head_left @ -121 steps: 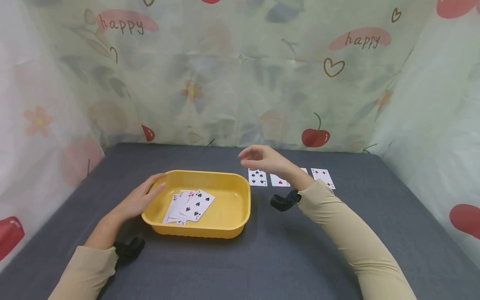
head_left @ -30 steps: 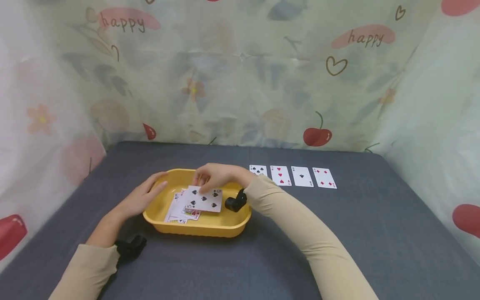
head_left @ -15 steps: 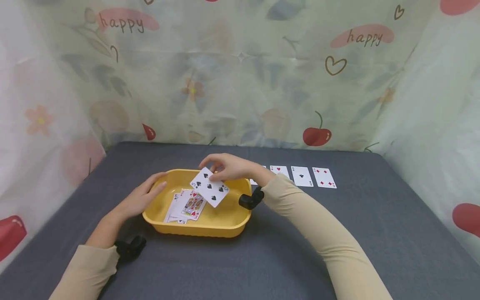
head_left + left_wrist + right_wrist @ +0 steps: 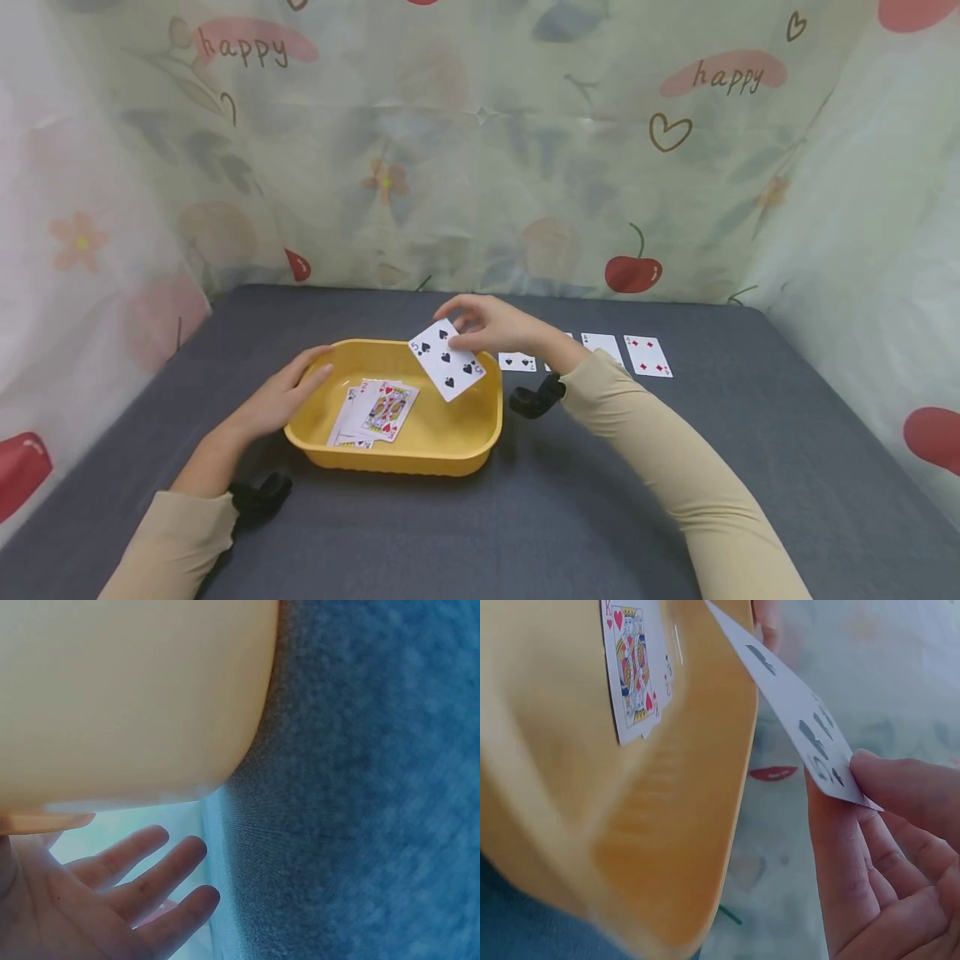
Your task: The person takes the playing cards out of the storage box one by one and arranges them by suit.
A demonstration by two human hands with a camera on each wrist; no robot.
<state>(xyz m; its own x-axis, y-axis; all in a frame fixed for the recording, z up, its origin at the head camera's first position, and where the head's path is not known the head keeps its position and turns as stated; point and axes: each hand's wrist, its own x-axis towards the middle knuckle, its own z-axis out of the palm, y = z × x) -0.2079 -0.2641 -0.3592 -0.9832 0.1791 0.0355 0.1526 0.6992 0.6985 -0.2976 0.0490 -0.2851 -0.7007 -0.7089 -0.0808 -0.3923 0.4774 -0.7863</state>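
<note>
My right hand (image 4: pixel 498 323) pinches a playing card, the five of spades (image 4: pixel 446 360), between thumb and fingers. The card is tilted above the right part of a yellow plastic basin (image 4: pixel 393 458). In the right wrist view the thumb presses one corner of the card (image 4: pixel 780 705). At the basin's left rim rests my left hand (image 4: pixel 270 400), its fingers (image 4: pixel 161 892) loosely extended and spread in the left wrist view. Inside the basin lies a small overlapping pile of cards, with the king of hearts (image 4: pixel 392 411) on top.
To the right of the basin, a row of face-up cards lies on the dark grey tabletop (image 4: pixel 600 500): a spades card (image 4: pixel 517 362), a card mostly behind the right wrist, another card (image 4: pixel 602 344) and the four of diamonds (image 4: pixel 648 357). Patterned curtains (image 4: pixel 480 167) enclose the table.
My right hand has reached into the basin, taken the five of spades off the pile and carried it up and to the right. The king of hearts is now uncovered. My left hand stays put.
</note>
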